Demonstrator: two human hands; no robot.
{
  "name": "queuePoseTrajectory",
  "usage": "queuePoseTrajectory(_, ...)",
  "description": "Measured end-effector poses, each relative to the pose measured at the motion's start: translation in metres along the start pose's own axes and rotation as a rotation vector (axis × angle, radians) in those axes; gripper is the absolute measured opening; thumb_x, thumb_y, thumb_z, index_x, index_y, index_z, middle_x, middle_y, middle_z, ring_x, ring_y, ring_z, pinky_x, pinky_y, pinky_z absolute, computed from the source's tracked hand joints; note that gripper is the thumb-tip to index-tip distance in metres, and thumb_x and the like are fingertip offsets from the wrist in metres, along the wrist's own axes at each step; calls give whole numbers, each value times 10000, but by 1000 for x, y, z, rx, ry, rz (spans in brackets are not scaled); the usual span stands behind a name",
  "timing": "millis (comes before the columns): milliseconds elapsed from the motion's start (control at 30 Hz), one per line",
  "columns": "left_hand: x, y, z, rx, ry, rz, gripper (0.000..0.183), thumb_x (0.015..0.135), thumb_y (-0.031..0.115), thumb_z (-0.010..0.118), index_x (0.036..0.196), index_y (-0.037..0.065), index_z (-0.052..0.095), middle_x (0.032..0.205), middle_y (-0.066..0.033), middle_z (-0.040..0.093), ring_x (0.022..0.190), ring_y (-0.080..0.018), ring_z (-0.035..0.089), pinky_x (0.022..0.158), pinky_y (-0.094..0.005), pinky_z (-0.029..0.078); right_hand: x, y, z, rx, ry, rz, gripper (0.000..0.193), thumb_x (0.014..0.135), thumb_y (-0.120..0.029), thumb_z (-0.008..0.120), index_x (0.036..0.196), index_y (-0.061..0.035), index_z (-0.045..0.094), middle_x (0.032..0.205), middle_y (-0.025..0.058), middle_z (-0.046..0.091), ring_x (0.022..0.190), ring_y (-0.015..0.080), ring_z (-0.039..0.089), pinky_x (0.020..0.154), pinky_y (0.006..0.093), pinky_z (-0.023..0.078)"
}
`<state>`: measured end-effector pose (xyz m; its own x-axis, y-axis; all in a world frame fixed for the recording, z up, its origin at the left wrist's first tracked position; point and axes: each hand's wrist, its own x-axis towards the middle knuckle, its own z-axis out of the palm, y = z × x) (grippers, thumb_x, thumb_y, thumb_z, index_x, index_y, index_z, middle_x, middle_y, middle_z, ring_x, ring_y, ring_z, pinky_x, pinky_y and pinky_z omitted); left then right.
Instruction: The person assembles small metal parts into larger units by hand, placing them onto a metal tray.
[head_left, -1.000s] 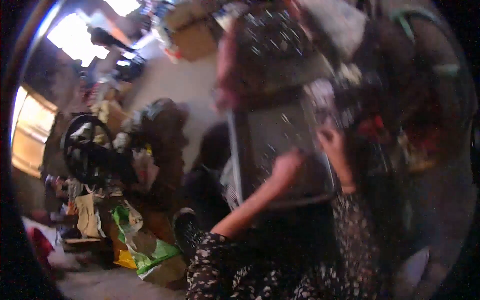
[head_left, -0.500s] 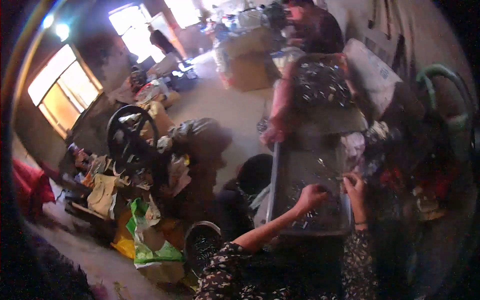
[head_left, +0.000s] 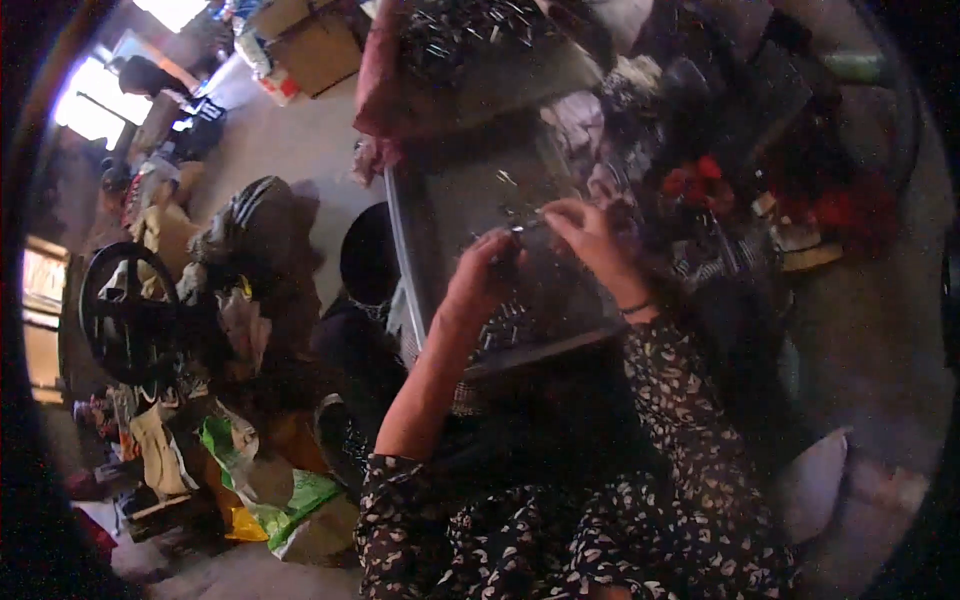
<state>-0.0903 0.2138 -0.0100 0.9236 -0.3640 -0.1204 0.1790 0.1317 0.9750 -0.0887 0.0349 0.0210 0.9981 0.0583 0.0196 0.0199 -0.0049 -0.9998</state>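
Both hands, left hand and right hand, pinch one small metal part over the tray (sorting, seemingly), which next wants careful placing.

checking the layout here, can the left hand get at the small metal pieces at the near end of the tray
Probably yes. The left hand hovers over the grey metal tray, and the small metal pieces lie just beside it with nothing covering them.

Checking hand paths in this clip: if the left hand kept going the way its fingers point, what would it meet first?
Most likely the right hand: the left hand points up and right across the grey metal tray, with their fingertips almost meeting. Depth is unclear.
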Motion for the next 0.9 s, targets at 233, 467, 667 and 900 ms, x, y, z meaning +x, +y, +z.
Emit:
queuePoseTrajectory(233, -9, 30, 30, -376, 131, -333, 103, 805, 131, 467, 873, 57, 491, 768, -19, 501, 700, -93, 486, 592, -196, 418, -8, 6, 0, 142, 16, 72, 188, 785, -174, 524, 865, -6, 549, 676, 24, 552, 491, 77, 513, 432, 209, 420)
queuePoseTrajectory(467, -9, 16, 22, -498, 143, -322, 210, 772, 140, 511, 942, 23, 472, 797, -60, 524, 696, -128, 505, 573, -220, 436, -10, 7, 3, 103, -4, 22, 188, 786, -182, 520, 842, -5, 554, 675, 15, 543, 530, 73, 514, 481, 205, 399)
queuePoseTrajectory(667, -9, 21, 25, -358, 158, -294, 217, 758, 130, 527, 926, 4, 477, 729, -64, 536, 629, -132, 513, 541, -230, 432, -7, 10, 4, 102, 1, 55, 205, 787, -200, 525, 842, -5, 554, 640, 11, 534, 507, 70, 503, 456, 204, 397)
queuePoseTrajectory(900, -8, 25, 23, -223, 149, -287, 105, 758, 148, 551, 788, 48, 535, 636, -14, 518, 526, -90, 496, 481, -203, 412, -5, 6, 3, -4, 30, 30, 213, 787, -210, 530, 855, -10, 553, 627, 14, 532, 466, 66, 488, 417, 205, 397)
